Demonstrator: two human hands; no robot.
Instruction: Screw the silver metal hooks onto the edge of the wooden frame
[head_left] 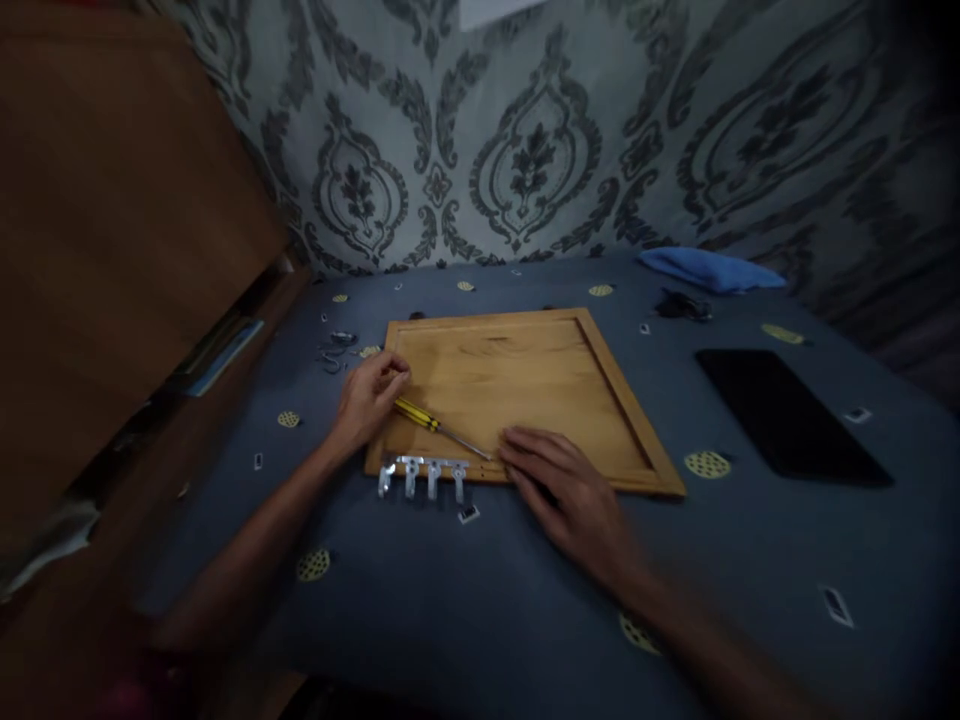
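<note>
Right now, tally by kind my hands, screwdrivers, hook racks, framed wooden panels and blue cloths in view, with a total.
Hands: 2 (left hand, right hand)
Screwdriver: 1
Hook rack: 1
Framed wooden panel: 1
Blue cloth: 1
Total: 6

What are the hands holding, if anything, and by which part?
The left hand meets the yellow screwdriver at its handle's end, though I can't tell whether it grips. The right hand is at the wooden board's near edge; any hold is hidden.

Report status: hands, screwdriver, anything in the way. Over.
Left hand at screwdriver handle, grip unclear. Right hand by tip, on wooden panel. Possible obstacle: hook rack, left of tip.
</note>
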